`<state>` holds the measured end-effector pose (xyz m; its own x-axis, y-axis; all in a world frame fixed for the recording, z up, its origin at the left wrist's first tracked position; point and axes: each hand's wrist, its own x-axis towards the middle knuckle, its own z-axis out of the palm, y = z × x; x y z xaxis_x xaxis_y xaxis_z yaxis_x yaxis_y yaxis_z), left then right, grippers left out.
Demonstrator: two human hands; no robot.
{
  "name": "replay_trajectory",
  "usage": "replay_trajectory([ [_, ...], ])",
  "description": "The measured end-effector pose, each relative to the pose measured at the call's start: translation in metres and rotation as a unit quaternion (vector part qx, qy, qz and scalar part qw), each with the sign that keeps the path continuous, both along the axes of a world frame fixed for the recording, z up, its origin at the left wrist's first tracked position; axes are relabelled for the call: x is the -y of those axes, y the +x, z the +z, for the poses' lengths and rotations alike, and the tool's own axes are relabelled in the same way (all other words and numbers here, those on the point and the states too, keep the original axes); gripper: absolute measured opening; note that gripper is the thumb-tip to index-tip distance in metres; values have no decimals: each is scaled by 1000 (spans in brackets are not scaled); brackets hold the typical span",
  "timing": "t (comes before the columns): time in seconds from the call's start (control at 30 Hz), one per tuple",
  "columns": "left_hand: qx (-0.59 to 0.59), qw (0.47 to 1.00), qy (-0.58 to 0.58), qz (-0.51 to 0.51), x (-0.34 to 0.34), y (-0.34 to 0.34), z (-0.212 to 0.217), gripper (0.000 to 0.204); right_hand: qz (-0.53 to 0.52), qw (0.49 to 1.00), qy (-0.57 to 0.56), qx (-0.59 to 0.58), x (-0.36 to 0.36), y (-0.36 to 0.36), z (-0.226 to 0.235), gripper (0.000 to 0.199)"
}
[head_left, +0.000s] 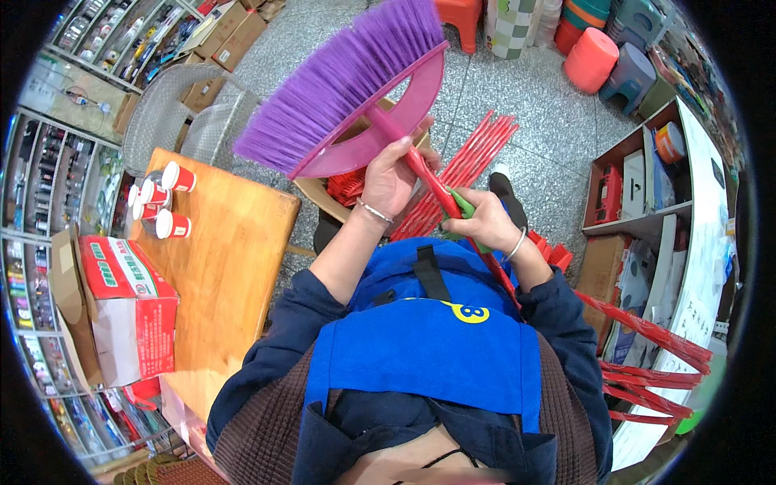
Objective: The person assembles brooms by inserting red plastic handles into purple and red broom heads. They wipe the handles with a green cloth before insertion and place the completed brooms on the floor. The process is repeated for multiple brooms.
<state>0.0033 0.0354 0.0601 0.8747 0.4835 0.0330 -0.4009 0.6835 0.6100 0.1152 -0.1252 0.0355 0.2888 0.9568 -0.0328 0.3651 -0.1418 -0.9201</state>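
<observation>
A broom with purple bristles (339, 85) and a magenta head (408, 101) is tilted in front of me, its bristles pointing up and left. My left hand (390, 179) is closed round the red neck just below that head. Lower down, my right hand (490, 224) grips the red handle (422, 171) at a green part (463, 205). The rest of the shaft runs down along my blue apron (420, 347). Several red film-wrapped sticks (477, 153) lie behind my hands. A cardboard box (322, 194) holding red pieces (345, 187) is partly hidden by my left arm.
To my left, a wooden table (234, 242) bears several red-and-white paper cups (179, 176) and a red-and-white carton (133, 315). A wire-mesh chair (166, 105) stands behind it. On the right are a shelf unit (638, 190) and more red-wrapped sticks (647, 323). Stools (592, 61) stand far right.
</observation>
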Motion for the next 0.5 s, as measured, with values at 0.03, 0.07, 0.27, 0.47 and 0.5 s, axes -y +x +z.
replay_trajectory([
  [0.03, 8, 1000, -6, 8, 0, 2, 0, 43, 3, 1000, -2, 17, 0, -1, 0, 37],
  [0.07, 17, 1000, -10, 16, 0, 4, -2, 42, 38, 998, -20, 45, 2, 4, 3, 42],
  [0.27, -48, 997, -21, 51, 7, 8, -12, 10, -210, 974, 88, 16, -7, 43, 45, 39],
  [0.47, -151, 984, -40, 88, 33, 21, -3, 7, -42, 941, 311, 127, -49, 14, 68, 27],
  [0.5, -136, 984, -55, 103, 38, 23, -3, 9, 35, 885, 368, 284, -59, 8, 67, 27],
])
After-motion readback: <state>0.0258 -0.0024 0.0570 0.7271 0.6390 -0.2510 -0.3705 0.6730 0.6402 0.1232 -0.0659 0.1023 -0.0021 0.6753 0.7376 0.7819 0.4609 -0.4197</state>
